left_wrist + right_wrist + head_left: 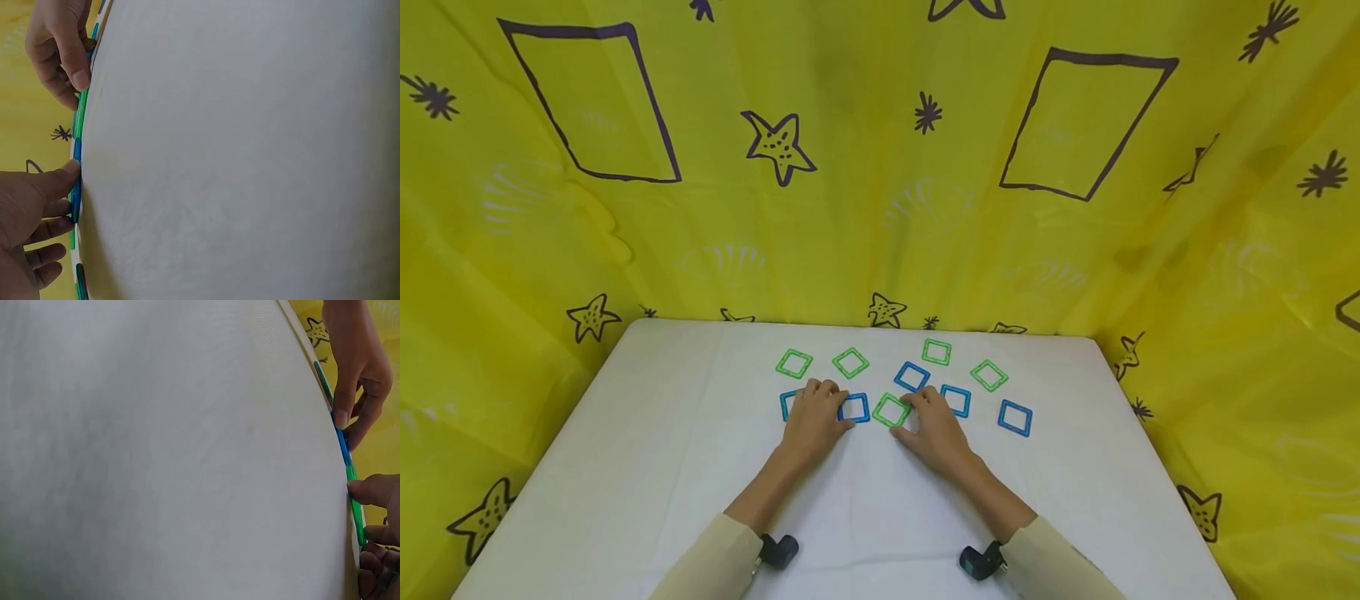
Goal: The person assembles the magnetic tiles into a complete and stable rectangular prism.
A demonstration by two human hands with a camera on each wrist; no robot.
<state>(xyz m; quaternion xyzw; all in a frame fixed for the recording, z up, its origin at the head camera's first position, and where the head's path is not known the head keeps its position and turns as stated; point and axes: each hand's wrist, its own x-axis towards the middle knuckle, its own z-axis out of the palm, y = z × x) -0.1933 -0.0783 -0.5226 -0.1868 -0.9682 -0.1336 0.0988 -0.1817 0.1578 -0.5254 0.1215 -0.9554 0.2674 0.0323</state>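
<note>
Ten square frames (1017, 405) are seen on the table (700, 483) in the head view, five green, five blue. One blue frame (867, 407) is pinched between thumb and fingers of the left hand (812, 425), and one green frame (880, 405) gets the same pinch from the right hand (938, 433). Those two are held side by side, so just one pair looks underway. The other eight are spread around loose, one blue partly hidden by the left hand.

In the left wrist view, the held pair is seen edge-on, ends about meeting; whether they're actually joined can't be told.

In the right wrist view, both pinches are shown again, nothing stacked up as far as can be seen, so most seems left.
</note>
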